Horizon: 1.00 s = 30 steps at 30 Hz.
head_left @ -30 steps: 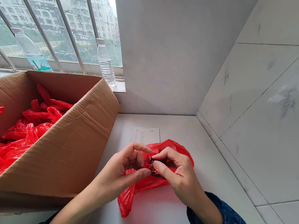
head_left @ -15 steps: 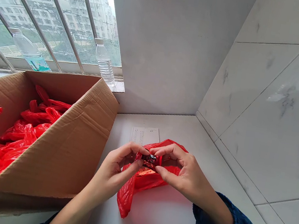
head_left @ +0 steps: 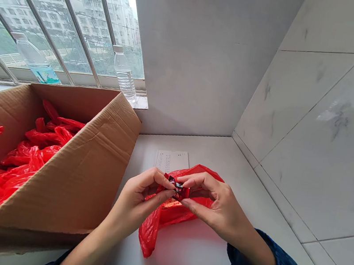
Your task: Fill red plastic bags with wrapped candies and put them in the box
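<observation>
My left hand (head_left: pixel 137 200) and my right hand (head_left: pixel 215 206) meet above the white counter, their fingertips pinching opposite ends of a small red foil-wrapped sweet (head_left: pixel 177 190) with a dark, shiny label. Below the hands lies a crumpled red plastic bag (head_left: pixel 150 231), its folds touching the fingers of both hands. A gold-printed patch (head_left: pixel 172 204) shows on the red plastic under the sweet. The fingers hide part of the sweet.
An open cardboard box (head_left: pixel 67 169) full of red plastic bags (head_left: pixel 41 138) stands to the left of my hands. Behind them lies a printed paper sheet (head_left: pixel 172 161). Water bottles (head_left: pixel 124 75) stand on the window ledge. Marble-look tiles (head_left: pixel 315 127) line the right wall.
The sweet has turned between my fingers and now sits more upright, with more of its red wrapper showing. My hands have drawn closer around it, and the view has shifted only slightly.
</observation>
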{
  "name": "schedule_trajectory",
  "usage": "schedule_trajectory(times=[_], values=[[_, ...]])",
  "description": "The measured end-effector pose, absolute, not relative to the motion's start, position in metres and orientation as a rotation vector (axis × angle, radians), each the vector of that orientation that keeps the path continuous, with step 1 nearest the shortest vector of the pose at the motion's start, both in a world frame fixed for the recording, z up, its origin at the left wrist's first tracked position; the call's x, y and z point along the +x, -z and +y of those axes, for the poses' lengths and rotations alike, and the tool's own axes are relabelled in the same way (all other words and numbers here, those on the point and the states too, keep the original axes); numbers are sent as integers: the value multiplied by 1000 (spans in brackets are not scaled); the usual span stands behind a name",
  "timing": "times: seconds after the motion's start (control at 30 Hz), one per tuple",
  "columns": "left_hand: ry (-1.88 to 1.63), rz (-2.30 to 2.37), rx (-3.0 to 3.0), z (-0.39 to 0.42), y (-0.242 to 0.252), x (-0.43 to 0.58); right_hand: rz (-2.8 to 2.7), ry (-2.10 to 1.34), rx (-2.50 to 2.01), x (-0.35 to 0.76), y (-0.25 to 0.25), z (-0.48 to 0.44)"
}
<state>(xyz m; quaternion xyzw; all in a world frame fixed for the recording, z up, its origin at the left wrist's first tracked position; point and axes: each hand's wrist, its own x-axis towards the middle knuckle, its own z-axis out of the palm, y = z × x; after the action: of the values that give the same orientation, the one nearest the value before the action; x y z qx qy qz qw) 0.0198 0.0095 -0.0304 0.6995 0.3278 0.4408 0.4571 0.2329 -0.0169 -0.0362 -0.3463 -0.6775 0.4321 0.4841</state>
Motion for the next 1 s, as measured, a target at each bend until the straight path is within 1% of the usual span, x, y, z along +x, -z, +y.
schedule_trajectory(times=[0.17, 0.5, 0.8, 0.9, 1.0], values=[[-1068, 746, 1563, 8, 29, 21, -1586, -1177, -796, 237, 35, -18], [-1108, 745, 1613, 7, 30, 19, -1655, -1000, -785, 233, 35, -18], [-1012, 696, 1464, 3, 30, 23, -1493, -1270, -777, 234, 38, -14], [-1035, 687, 1451, 4, 30, 23, -1474, -1275, -789, 235, 37, -14], [-1014, 692, 1457, 6, 29, 21, -1498, -1189, -818, 236, 35, -16]])
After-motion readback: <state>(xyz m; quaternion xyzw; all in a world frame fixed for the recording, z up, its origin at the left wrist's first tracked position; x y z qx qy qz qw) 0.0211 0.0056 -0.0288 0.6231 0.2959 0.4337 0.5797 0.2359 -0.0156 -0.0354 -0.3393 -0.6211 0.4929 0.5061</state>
